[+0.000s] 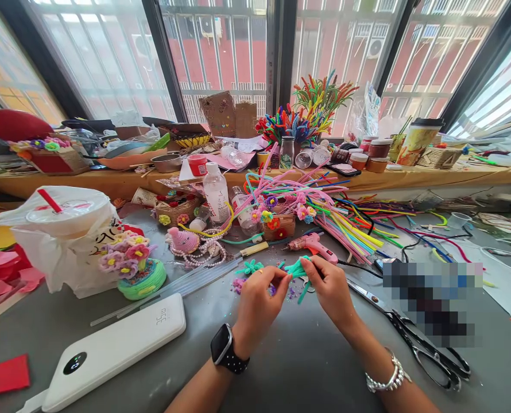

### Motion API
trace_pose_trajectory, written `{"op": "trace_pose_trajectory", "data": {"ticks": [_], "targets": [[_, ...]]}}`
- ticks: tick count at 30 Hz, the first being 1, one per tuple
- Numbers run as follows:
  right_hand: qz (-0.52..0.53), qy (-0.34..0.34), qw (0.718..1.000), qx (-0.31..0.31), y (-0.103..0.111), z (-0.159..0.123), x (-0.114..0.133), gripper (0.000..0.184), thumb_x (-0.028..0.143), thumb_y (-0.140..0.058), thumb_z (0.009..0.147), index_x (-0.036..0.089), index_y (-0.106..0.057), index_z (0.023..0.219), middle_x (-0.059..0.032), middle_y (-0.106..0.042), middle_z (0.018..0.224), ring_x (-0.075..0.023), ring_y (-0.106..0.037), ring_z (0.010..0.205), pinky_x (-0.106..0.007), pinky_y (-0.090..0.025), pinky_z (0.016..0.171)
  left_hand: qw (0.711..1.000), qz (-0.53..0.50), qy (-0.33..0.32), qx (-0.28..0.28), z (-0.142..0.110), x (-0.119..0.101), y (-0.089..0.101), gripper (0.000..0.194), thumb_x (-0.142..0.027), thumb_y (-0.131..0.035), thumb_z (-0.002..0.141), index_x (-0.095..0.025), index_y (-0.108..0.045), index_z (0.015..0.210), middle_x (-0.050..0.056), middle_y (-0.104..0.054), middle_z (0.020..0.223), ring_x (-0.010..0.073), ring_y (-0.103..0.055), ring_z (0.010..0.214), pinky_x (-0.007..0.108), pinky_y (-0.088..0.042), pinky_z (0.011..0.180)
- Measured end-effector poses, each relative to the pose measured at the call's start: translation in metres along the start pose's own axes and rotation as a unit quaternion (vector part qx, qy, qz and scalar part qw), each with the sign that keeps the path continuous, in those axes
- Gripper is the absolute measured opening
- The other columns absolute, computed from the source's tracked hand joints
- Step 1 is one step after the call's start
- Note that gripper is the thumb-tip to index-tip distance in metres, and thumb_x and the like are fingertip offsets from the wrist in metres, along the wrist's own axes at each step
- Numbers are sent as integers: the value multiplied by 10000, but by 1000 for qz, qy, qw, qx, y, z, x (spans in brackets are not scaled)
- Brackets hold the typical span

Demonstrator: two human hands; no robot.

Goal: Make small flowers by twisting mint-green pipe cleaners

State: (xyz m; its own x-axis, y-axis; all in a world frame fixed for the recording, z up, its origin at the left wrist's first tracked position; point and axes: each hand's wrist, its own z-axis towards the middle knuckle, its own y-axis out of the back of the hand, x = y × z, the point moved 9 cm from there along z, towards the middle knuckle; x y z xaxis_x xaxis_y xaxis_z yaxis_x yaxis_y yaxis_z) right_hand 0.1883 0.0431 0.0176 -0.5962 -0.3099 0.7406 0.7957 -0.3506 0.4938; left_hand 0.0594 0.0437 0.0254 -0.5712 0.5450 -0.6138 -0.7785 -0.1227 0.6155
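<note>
Both hands meet above the grey table, pinching a small bundle of teal pipe cleaners (297, 268) between them. My left hand (262, 298), with a watch on the wrist, grips the bundle's left end between thumb and fingers. On the other end, my right hand (328, 284) is closed, a silver bracelet round its wrist. One teal strand hangs down between the hands. Just behind my left hand lies a teal pipe-cleaner flower (251, 267). Purple fuzzy scraps (238, 285) are scattered beneath the hands, partly hidden by them.
Large scissors (410, 332) lie right of my right forearm, and a pink glue gun (313, 245) sits behind the hands. Left are a white power bank (122, 350) and a pipe-cleaner flower pot (141, 278). A heap of pipe cleaners (345, 223) spreads behind, near a plastic bottle (215, 192).
</note>
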Motion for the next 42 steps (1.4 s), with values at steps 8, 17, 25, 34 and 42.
{"op": "trace_pose_trajectory", "data": {"ticks": [8,17,25,34,42], "targets": [[14,30,997,68,-9,4,4,359,362,-373,837,181,-390,527,39,-338,487,-91,-327,461,-219,-237,431,998,-31,29,-39,10,14,18,163,-280,-491,771,-167,-609,768,32,-626,735,142,-557,671,260,-443,608],[53,21,984,170,-21,3,5,363,408,-441,791,163,-480,525,37,-380,493,-91,-339,482,-219,-243,441,979,-148,59,126,8,17,-15,169,-289,-541,728,-185,-673,709,14,-647,618,129,-559,576,221,-438,548],[276,-174,930,168,-24,-1,-23,336,473,-524,710,141,-548,672,57,-395,472,-64,-348,414,-194,-258,393,915,-331,216,81,2,38,-21,238,-359,-602,651,-125,-644,669,7,-593,584,109,-505,544,206,-398,519],[243,-147,941,184,-26,-2,-16,286,419,-575,685,134,-570,664,32,-468,520,-76,-413,469,-200,-327,440,932,-270,176,166,5,31,-27,295,-385,-531,704,-117,-614,613,-41,-391,503,74,-324,509,190,-244,464],[202,-149,951,178,-29,-5,-17,210,337,-565,681,130,-566,719,11,-497,580,-91,-423,510,-205,-333,462,926,-267,201,176,1,36,-33,311,-408,-565,649,-103,-576,587,-39,-360,514,78,-307,513,198,-225,463]]}}
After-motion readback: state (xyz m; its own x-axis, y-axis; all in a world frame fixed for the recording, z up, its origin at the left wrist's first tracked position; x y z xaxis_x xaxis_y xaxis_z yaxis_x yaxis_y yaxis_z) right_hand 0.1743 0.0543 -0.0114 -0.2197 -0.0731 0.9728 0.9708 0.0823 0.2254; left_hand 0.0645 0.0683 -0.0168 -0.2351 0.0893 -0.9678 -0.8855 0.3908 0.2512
